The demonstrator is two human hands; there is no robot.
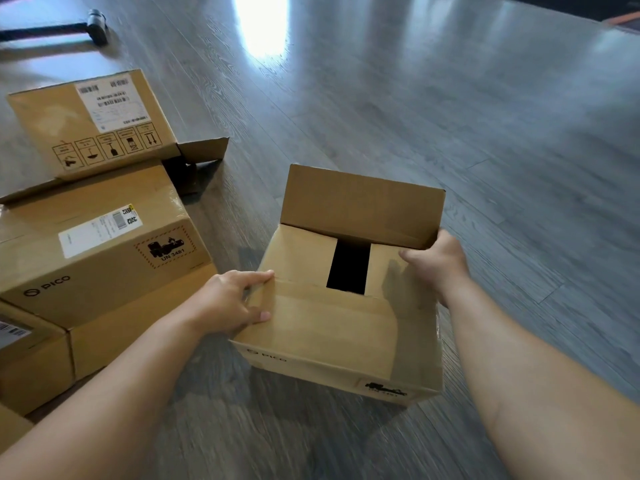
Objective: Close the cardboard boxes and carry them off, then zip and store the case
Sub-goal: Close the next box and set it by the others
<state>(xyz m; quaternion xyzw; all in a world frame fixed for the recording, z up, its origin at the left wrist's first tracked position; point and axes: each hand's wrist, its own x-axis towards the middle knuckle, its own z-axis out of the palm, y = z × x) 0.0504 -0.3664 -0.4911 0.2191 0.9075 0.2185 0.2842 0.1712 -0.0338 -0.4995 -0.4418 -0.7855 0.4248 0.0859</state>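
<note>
I've got my left hand [228, 303] gripping the box's [332, 327] near flap, right hand [436, 261] pressing the side flap; far flap [360, 206] still up, other boxes [93, 258] waiting on the floor [450, 98].

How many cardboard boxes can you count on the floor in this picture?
5, maybe more out of frame: one held box at centre, a labelled box far left, a PICO box below it, and two cut-off boxes at the left edge and corner.

Grey wood-grain floor [485, 133] carried cardboard boxes [104, 258] at its left edge, one open box [332, 327] mid-floor.
</note>
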